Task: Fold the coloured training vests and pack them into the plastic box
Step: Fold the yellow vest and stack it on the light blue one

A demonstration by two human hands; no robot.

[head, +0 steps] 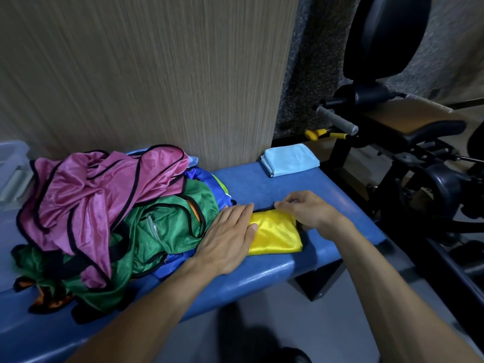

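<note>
Centre-right of frame: yellow vest (275, 235), folded small, on blue bench (262, 273)
Left hand (227, 237): flat, fingers straight, pressing vest's left part
Right hand (306, 210): fingers curled, pinching black-trimmed far edge
Axis: fold runs near-to-far; both hands touching
Count: one folded light-blue vest (290, 159) upper centre; loose pile (104, 213) left, number unclear
Plastic box (11, 166): far left edge

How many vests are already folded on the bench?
2. The light blue vest lies folded at the bench's far end by the wall; the yellow vest lies folded under both hands. Others in the unfolded pile may be hidden.
</note>
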